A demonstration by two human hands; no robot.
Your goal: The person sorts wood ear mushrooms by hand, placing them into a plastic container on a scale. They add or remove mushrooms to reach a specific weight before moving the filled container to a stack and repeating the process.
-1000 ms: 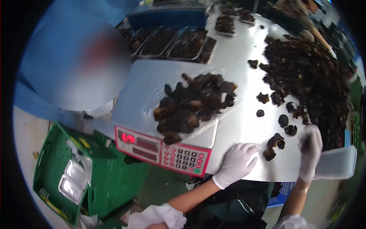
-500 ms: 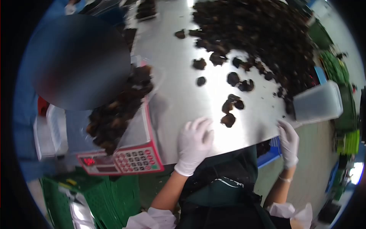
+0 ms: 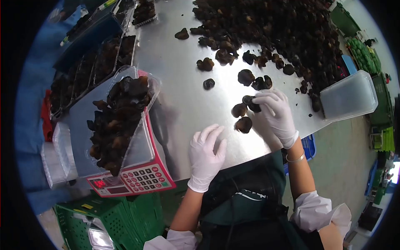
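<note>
My left hand [image 3: 206, 156], in a white glove, rests near the front edge of the metal table [image 3: 183, 83], fingers apart with nothing in them. My right hand [image 3: 277, 114], gloved too, reaches over a few loose dark pieces [image 3: 243, 124]; its fingertips meet a dark piece [image 3: 249, 100], and whether they pinch it is hard to tell. Beyond lies a large heap of the same dark, wrinkled pieces [image 3: 271, 25]. To the left, a clear tray [image 3: 146, 121] filled with them sits on a red and white scale [image 3: 146, 179].
A translucent plastic container [image 3: 350, 98] lies at the table's right corner. Filled trays [image 3: 106, 56] stand at the upper left, above empty clear trays [image 3: 60, 156]. Green crates [image 3: 112, 216] are at the lower left, and part of a blue basket [image 3: 308, 146] shows under the table edge.
My right hand has moved from beside the table's front edge up and left to the loose pieces. The dark blurred shape over the scale is gone, uncovering the filled tray.
</note>
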